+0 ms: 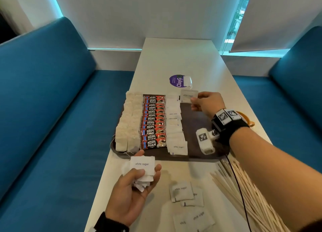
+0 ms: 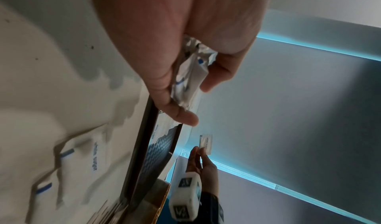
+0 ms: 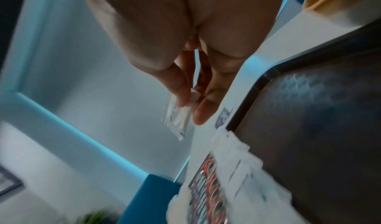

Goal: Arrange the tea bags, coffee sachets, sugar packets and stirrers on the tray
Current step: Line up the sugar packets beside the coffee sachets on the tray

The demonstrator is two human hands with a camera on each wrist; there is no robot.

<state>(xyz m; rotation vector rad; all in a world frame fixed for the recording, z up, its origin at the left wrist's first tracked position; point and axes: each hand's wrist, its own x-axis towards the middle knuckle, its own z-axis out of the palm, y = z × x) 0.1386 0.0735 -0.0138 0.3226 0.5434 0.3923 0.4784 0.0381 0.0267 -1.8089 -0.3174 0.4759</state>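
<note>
three columns already lie on the dark tray (image 1: 196, 125), which sits on the white table (image 1: 176, 57): tea bags (image 1: 128, 123) at the left, red kopi juan coffee sachets (image 1: 153, 123) in the middle, white sugar packets (image 1: 175, 125) beside them. the right part of the tray is bare, and each column runs away from the person along the table.

the right hand (image 1: 208, 103) is the nearer one to the far end of the tray. it pinches one white sugar packet (image 1: 189, 96) between thumb and fingers, above the far edge, just to the right of the top of the sugar column. i judge that a new column starts here, so the packet should go down flat onto the bare surface, and nothing stands in the way.

the left hand (image 1: 134, 191) is at the near edge, palm up, fingers curled round a bundle of sugar packets (image 1: 142, 169).

more loose sugar packets (image 1: 182, 191) lie on the table near the person, and the wooden stirrers (image 1: 244, 193) lie at the right, not yet on the tray.
</note>
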